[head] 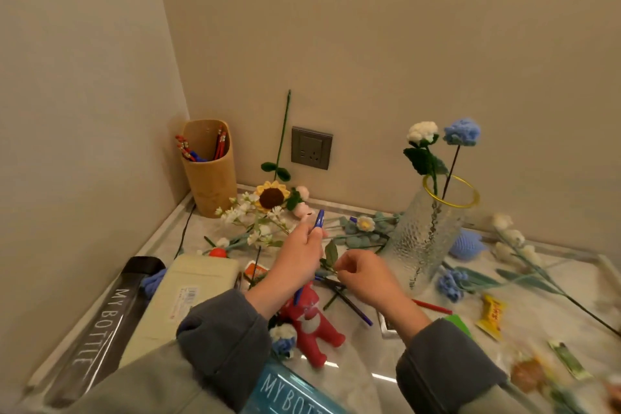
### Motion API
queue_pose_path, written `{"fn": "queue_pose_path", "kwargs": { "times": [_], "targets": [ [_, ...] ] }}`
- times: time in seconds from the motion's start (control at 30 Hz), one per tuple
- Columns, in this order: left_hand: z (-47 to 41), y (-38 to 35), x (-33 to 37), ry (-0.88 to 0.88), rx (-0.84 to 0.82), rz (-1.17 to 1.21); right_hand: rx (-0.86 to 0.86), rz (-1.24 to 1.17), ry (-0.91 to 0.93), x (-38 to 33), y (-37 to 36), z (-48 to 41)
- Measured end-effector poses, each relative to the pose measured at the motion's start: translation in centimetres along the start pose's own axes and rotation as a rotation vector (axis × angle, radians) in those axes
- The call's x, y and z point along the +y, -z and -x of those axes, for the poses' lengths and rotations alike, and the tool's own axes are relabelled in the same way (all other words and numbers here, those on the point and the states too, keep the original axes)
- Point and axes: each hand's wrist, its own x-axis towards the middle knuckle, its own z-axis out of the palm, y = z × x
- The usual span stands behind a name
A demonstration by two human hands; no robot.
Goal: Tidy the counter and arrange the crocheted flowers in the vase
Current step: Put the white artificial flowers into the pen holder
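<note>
Looking down at the cluttered table [364,376], we see our left hand [299,255] in the middle of the frame, its fingers grasping a blue pen [318,219] that points up toward the wall. Just to its right, our right hand [364,274] hangs low over the table with thumb and forefinger curled together, pinching the stem of a small leaf sprig [331,253] that stands up between the two hands. The glass vase [433,235], ribbed and rimmed in yellow, stands upright at centre right, near the right hand but apart from it. It holds two stems: a white crocheted flower [422,132] and a blue crocheted flower [461,131], side by side above the rim. The other flowers lie loose on the table: a sunflower [271,197] with white sprays by the back wall, a small daisy [365,222] left of the vase, a blue bloom [452,282] at the vase's lower right, and long white-budded stems [514,239] running down toward the right edge. A wooden pen holder [208,171] with red pencils in it stands in the corner at upper left, and a grey wall socket [312,148] sits to its right. A red toy figure [311,323] lies between our wrists, dark pens [353,307] beneath the right hand, a black bottle [100,323] along the left edge, and a yellow wrapper [492,314] at lower right.
</note>
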Motion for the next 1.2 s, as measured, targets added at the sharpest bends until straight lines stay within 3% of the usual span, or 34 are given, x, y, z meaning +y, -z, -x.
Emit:
{"fn": "queue_pose_path", "kwargs": {
  "times": [0.17, 0.4, 0.67, 0.93, 1.2],
  "targets": [
    [2.2, -2.2, -0.9, 0.114, 0.016, 0.025, -0.003, 0.179, 0.032, 2.2, -1.0, 1.2],
    [3.4, -3.3, -1.0, 0.049, 0.057, -0.013, 0.022, 0.428, 0.123, 4.7, -2.5, 1.3],
    [3.7, -3.8, -1.2, 0.030, 0.136, -0.010, 0.001, 0.479, 0.190, 5.4, -3.0, 0.5],
    [3.1, -5.0, -0.5, -0.031, 0.307, 0.103, 0.053, -0.183, 0.186, 3.7, 0.0, 1.0],
    [2.4, -5.2, 0.6, -0.113, 0.355, 0.181, -0.021, -0.606, 0.233, -0.2, 3.5, 2.6]
  ]
}}
